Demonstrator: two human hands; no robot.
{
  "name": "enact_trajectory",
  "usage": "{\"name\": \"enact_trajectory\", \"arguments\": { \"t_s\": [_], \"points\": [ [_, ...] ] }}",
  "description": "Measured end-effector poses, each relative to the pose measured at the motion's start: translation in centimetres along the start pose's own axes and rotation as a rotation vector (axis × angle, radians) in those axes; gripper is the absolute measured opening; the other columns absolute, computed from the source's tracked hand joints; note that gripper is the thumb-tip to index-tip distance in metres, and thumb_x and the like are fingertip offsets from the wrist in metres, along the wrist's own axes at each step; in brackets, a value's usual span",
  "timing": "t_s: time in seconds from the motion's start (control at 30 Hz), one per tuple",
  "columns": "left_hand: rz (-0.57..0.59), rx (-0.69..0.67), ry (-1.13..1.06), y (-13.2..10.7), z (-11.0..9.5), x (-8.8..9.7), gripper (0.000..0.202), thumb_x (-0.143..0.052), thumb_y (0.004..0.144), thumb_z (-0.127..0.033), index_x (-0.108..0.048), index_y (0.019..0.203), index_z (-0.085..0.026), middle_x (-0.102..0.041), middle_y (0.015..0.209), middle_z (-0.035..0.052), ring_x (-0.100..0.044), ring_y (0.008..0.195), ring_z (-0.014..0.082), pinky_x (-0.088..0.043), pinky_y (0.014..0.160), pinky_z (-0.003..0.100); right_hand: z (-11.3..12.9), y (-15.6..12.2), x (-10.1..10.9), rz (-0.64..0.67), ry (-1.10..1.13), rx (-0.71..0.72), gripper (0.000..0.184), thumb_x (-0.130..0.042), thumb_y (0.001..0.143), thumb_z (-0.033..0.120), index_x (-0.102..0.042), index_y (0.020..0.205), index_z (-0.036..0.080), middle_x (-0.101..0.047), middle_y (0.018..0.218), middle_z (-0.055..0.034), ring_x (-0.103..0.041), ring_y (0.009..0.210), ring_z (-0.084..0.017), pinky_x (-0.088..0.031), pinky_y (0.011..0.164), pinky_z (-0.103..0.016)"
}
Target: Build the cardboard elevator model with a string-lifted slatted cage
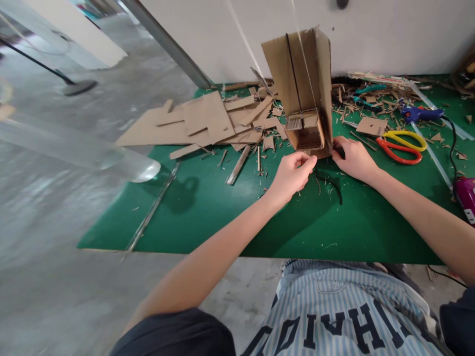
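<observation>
A cardboard structure (302, 74) stands upright on the green table, with tall panels and a small open box (309, 136) low at its front. A black cord (295, 74) runs down its inner panel to the small box. The fingers of my left hand (291, 178) are pinched together at the structure's lower front edge; what lies between them is too small to tell. My right hand (354, 157) grips the structure's lower right corner between thumb and fingers. Just below the hands, a loose black cord end (336, 188) lies curled on the table.
Cardboard sheets (208, 118) and scraps spread left of the structure. To the right are scissors (403, 146) with red and yellow handles, teal-handled pliers (367, 94), a blue glue gun (423, 114) with a black cable, and a magenta object (466, 198). A white wall (389, 39) rises behind.
</observation>
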State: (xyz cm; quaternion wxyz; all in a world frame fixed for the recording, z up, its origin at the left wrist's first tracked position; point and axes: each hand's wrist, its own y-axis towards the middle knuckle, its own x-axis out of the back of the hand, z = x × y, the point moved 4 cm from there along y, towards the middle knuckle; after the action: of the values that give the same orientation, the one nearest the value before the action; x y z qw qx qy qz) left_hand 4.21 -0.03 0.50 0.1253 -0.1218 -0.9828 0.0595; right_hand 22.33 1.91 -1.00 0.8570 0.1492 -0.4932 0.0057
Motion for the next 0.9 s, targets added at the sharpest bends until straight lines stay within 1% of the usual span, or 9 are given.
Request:
{"name": "enact_trajectory", "arguments": {
  "t_s": [0.03, 0.1, 0.17, 0.23, 0.3, 0.4, 0.47, 0.7, 0.9],
  "points": [
    [-0.041, -0.109, 0.110, 0.1, -0.2, 0.7, 0.031, -0.060, 0.094, -0.029, -0.051, 0.066, -0.020, -0.046, 0.058, -0.0038, -0.037, 0.043, 0.0057, -0.024, 0.041, 0.025, 0.0, 0.0, 0.0, 0.008, -0.009, -0.007, 0.033, -0.051, 0.093, 0.024, -0.064, 0.121, 0.013, -0.074, 0.105, -0.0138, -0.067, 0.097, -0.026, -0.050, 0.085, -0.035],
    [-0.212, -0.345, 0.270, 0.2, -0.7, 2.5, 0.032, -0.065, 0.090, -0.031, -0.050, 0.064, -0.020, -0.045, 0.056, -0.0034, -0.040, 0.050, 0.0077, -0.030, 0.048, 0.026, 0.0, 0.0, 0.0, 0.021, -0.027, -0.015, 0.032, -0.050, 0.093, 0.024, -0.064, 0.120, 0.013, -0.073, 0.106, -0.0143, -0.067, 0.097, -0.026, -0.049, 0.084, -0.035],
    [-0.421, -0.530, 0.297, 0.6, -1.1, 4.4, 0.025, -0.071, 0.086, -0.033, -0.052, 0.077, -0.020, -0.050, 0.068, -0.0022, -0.045, 0.058, 0.0090, -0.035, 0.053, 0.025, 0.1, -0.1, 0.2, 0.026, -0.040, -0.024, 0.032, -0.049, 0.093, 0.025, -0.064, 0.121, 0.014, -0.073, 0.106, -0.0139, -0.067, 0.096, -0.026, -0.048, 0.083, -0.035],
    [-0.524, -0.611, 0.270, 1.3, -1.2, 5.8, 0.034, -0.077, 0.082, -0.039, -0.052, 0.097, -0.022, -0.057, 0.089, 0.0018, -0.053, 0.069, 0.0109, -0.042, 0.057, 0.025, 0.5, -0.2, 0.3, 0.027, -0.064, -0.037, 0.033, -0.050, 0.093, 0.027, -0.063, 0.122, 0.016, -0.073, 0.104, -0.0126, -0.067, 0.095, -0.026, -0.048, 0.081, -0.035],
    [-0.495, -0.613, 0.290, 2.3, -0.9, 6.3, 0.052, -0.082, 0.078, -0.047, -0.049, 0.111, -0.024, -0.058, 0.109, 0.0069, -0.060, 0.083, 0.0142, -0.048, 0.061, 0.025, 1.0, -0.2, 0.5, 0.027, -0.116, -0.054, 0.036, -0.054, 0.093, 0.035, -0.063, 0.123, 0.016, -0.073, 0.100, -0.0117, -0.067, 0.094, -0.027, -0.047, 0.080, -0.036],
    [-0.360, -0.543, 0.329, 3.6, 0.0, 6.0, 0.064, -0.082, 0.077, -0.054, -0.046, 0.121, -0.024, -0.058, 0.123, 0.0114, -0.064, 0.088, 0.0167, -0.051, 0.059, 0.024, 1.7, -0.1, 0.5, 0.026, -0.231, -0.081, 0.044, -0.060, 0.091, 0.045, -0.061, 0.123, 0.015, -0.072, 0.097, -0.0129, -0.066, 0.095, -0.029, -0.046, 0.082, -0.038],
    [-0.313, -0.520, 0.338, 4.1, 0.3, 5.6, 0.063, -0.080, 0.079, -0.055, -0.048, 0.122, -0.024, -0.059, 0.125, 0.0123, -0.066, 0.086, 0.0165, -0.050, 0.055, 0.022, 2.0, 0.1, 0.5, 0.029, -0.287, -0.097, 0.043, -0.059, 0.093, 0.045, -0.060, 0.124, 0.015, -0.072, 0.098, -0.0136, -0.066, 0.096, -0.030, -0.045, 0.082, -0.038],
    [-0.358, -0.559, 0.381, 5.2, 0.1, 5.2, 0.059, -0.069, 0.085, -0.067, -0.053, 0.118, -0.021, -0.063, 0.119, 0.0108, -0.069, 0.089, 0.0183, -0.054, 0.058, 0.024, 2.3, 0.6, 0.4, 0.027, -0.380, -0.135, 0.040, -0.051, 0.098, 0.049, -0.061, 0.118, 0.016, -0.072, 0.096, -0.0146, -0.066, 0.088, -0.027, -0.040, 0.071, -0.033],
    [-0.302, -0.611, 0.312, 5.4, 0.4, 6.0, 0.067, -0.058, 0.085, -0.079, -0.052, 0.124, -0.025, -0.059, 0.130, 0.0131, -0.066, 0.112, 0.0250, -0.060, 0.074, 0.030, 2.3, 0.5, 0.3, 0.006, -0.381, -0.109, 0.039, -0.050, 0.099, 0.049, -0.063, 0.114, 0.016, -0.072, 0.095, -0.0152, -0.066, 0.089, -0.027, -0.038, 0.069, -0.032]
  ]
}}
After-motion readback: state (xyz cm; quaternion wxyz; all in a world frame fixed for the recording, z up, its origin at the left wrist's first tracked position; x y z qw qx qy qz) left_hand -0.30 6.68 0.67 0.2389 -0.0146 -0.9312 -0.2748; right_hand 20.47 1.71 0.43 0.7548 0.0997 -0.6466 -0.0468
